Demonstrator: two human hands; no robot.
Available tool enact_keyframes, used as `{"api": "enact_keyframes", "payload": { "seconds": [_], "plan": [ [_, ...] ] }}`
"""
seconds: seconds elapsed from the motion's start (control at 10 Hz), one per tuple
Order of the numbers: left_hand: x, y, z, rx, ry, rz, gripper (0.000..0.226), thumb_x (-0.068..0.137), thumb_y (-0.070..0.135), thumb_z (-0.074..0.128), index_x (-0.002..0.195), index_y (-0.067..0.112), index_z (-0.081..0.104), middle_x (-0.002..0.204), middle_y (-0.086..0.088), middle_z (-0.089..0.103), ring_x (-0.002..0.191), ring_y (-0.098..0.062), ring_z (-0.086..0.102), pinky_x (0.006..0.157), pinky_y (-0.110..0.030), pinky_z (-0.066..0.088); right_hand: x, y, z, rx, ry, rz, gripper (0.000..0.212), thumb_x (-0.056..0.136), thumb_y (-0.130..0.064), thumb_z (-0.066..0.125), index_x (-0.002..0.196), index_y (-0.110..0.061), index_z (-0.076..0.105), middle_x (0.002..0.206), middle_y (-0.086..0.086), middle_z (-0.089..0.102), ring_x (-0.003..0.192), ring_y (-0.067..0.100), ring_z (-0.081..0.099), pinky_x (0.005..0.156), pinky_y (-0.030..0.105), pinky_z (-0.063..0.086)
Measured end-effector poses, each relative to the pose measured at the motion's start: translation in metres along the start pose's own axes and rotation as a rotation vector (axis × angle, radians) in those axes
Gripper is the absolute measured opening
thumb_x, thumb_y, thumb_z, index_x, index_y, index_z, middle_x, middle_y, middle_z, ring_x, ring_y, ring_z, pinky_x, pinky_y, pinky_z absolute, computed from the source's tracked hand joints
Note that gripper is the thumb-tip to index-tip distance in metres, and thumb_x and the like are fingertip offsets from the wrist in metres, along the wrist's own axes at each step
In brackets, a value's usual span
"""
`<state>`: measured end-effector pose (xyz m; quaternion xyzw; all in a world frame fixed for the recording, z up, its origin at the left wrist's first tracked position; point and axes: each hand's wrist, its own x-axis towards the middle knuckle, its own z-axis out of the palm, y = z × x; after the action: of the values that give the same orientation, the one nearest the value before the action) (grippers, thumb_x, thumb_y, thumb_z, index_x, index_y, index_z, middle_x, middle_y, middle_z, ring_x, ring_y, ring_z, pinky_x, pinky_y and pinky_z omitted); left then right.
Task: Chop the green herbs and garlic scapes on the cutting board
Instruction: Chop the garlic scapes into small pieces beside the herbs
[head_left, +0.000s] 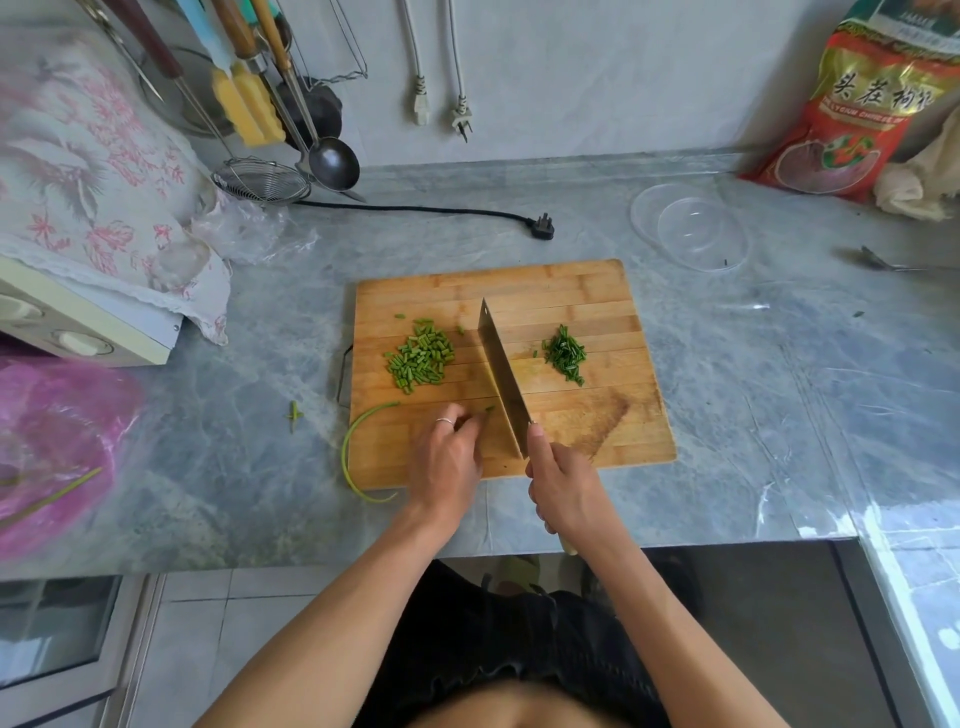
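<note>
The right hand (563, 488) is clenched around the handle of a cleaver (501, 374), index finger extended along the spine of the blade. The blade edge rests on the wooden cutting board (571, 291), running away from the hand toward the board's far side.

The left hand (447, 457) lies just left of the blade, fingers curled down onto the board. It pins a small green piece (488, 409) against the board beside the blade; most of what it holds is hidden under the fingers. A ring (444, 421) sits on one finger.

Beyond the left hand lies a pile of cut garlic scapes (420, 359). Beyond the right hand, on the other side of the blade, lies a smaller pile of chopped green herbs (566, 356). An uncut curved scape (353, 457) lies left of the left hand, across the board's near left corner.

Far beyond the right hand, a red bag (862, 104) leans on the wall. It carries large Chinese characters; the smaller Latin text below is partly legible, "CHINESE" only.
</note>
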<state>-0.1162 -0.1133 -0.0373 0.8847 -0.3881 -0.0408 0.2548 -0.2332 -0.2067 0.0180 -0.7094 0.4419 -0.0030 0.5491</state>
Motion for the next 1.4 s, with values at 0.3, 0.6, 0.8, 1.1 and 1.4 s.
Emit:
{"api": "enact_keyframes", "payload": {
  "seconds": [0.3, 0.6, 0.8, 1.1, 1.4],
  "plan": [
    [-0.018, -0.001, 0.012, 0.230, 0.041, 0.065, 0.057, 0.071, 0.009, 0.074, 0.126, 0.013, 0.060, 0.112, -0.009, 0.056, 0.091, -0.028, 0.050, 0.080, -0.054, 0.051, -0.009, -0.002, -0.005, -0.151, -0.059, -0.094, 0.064, 0.098, -0.055, 0.026, 0.088, -0.002, 0.061, 0.076, 0.012, 0.057, 0.071, 0.022, 0.050, 0.069, 0.032, 0.039],
    [-0.002, 0.002, 0.001, -0.116, 0.082, -0.148, 0.034, 0.075, -0.009, 0.068, 0.102, 0.010, 0.075, 0.092, -0.005, 0.069, 0.088, -0.031, 0.062, 0.073, -0.040, 0.054, -0.005, -0.003, -0.007, -0.025, 0.030, -0.022, 0.065, 0.101, -0.052, 0.031, 0.076, 0.005, 0.050, 0.062, 0.012, 0.046, 0.056, 0.023, 0.043, 0.055, 0.036, 0.036],
    [0.007, 0.004, -0.002, -0.233, 0.063, -0.256, 0.009, 0.081, 0.011, 0.069, 0.080, 0.016, 0.077, 0.080, -0.001, 0.063, 0.076, -0.022, 0.061, 0.061, -0.034, 0.048, -0.005, -0.001, -0.004, -0.048, -0.002, -0.038, 0.068, 0.101, -0.053, 0.031, 0.076, 0.008, 0.050, 0.061, 0.013, 0.042, 0.056, 0.025, 0.040, 0.053, 0.037, 0.034],
    [0.001, 0.009, 0.000, -0.248, 0.139, -0.296, 0.007, 0.081, 0.013, 0.072, 0.082, 0.017, 0.079, 0.078, 0.000, 0.065, 0.071, -0.019, 0.059, 0.062, -0.032, 0.046, -0.008, -0.004, -0.002, -0.039, 0.002, -0.020, 0.073, 0.099, -0.058, 0.031, 0.075, 0.009, 0.047, 0.057, 0.008, 0.042, 0.053, 0.020, 0.038, 0.053, 0.034, 0.032],
    [0.006, 0.017, 0.004, -0.322, 0.186, -0.399, 0.013, 0.076, 0.022, 0.064, 0.074, 0.023, 0.076, 0.066, 0.006, 0.061, 0.067, -0.023, 0.057, 0.068, -0.043, 0.048, -0.012, -0.007, -0.004, -0.219, -0.018, -0.110, 0.054, 0.101, -0.048, 0.027, 0.081, -0.004, 0.052, 0.071, 0.009, 0.051, 0.070, 0.024, 0.048, 0.063, 0.028, 0.035]
  ]
}}
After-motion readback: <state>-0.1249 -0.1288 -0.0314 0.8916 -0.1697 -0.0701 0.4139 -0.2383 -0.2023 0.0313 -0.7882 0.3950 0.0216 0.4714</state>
